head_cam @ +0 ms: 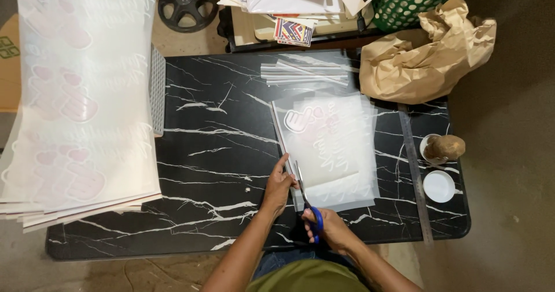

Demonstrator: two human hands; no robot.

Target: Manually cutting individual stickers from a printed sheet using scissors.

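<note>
Blue-handled scissors (312, 214), gripped in my right hand (330, 229), trim the film sheet (329, 150); my left hand (278, 185) presses its left edge. Next, I judge: steady, straight cutting.

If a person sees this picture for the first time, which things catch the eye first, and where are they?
In the middle, the right hand holds blue-handled scissors at the edge of a translucent printed sheet, while the left hand presses beside the cut. All this lies on a black marble-patterned table. A tall stack of similar sheets fills the left, and crumpled brown paper sits top right.
</note>
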